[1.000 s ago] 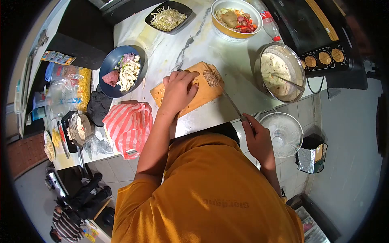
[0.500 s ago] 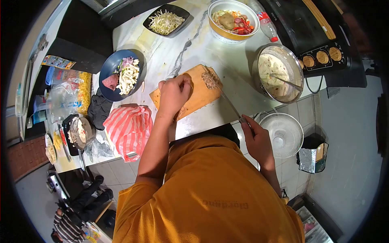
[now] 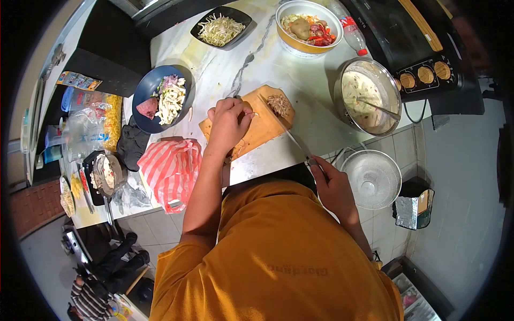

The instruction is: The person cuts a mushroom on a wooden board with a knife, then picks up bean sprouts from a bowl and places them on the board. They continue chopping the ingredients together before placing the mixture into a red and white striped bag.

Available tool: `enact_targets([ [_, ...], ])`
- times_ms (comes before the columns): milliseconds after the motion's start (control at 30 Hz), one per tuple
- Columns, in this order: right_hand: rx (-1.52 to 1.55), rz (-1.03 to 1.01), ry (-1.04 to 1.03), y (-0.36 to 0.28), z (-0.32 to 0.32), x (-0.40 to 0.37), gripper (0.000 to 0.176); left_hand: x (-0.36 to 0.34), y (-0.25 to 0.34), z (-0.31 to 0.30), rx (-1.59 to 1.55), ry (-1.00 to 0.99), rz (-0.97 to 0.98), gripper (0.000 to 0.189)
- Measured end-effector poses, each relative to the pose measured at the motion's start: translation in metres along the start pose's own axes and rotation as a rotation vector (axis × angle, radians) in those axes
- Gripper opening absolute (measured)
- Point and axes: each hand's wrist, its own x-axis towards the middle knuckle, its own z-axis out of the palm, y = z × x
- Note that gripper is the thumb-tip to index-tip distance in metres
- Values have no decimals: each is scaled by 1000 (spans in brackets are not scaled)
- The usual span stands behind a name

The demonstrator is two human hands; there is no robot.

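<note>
My right hand (image 3: 331,182) grips the handle of a long knife (image 3: 289,135), its blade lying across the wooden cutting board (image 3: 262,127). Just right of the blade, a small heap of chopped brownish food (image 3: 278,105) sits at the board's far right end. Over the board's left part, my left hand (image 3: 230,120) has its fingers curled together in a pinch, with a small pale bit at the fingertips, too small to name. Thin scraps lie on the board below that hand.
Left of the board are a blue plate (image 3: 143,92) of chopped food and a striped plastic bag (image 3: 171,171). Behind stand a black bowl of sprouts (image 3: 220,30) and a white bowl (image 3: 308,49). A steel pot (image 3: 369,96) and a white basket (image 3: 371,179) are right.
The knife and my right hand have shifted left, and the blade now lies left of the chopped heap. My left hand has turned slightly, still over the board.
</note>
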Motion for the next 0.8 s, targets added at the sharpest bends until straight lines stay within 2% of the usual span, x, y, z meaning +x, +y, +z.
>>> enact_targets([
  [200,-10,-1,-57,-1,7,-1,36,-15,7,16,32,162,-108,9],
  [400,-36,15,-76,-4,7,-2,35,-17,12,21,38,189,-207,9],
  [800,-53,7,-67,-8,7,-4,35,-17,10,22,30,195,-209,8],
])
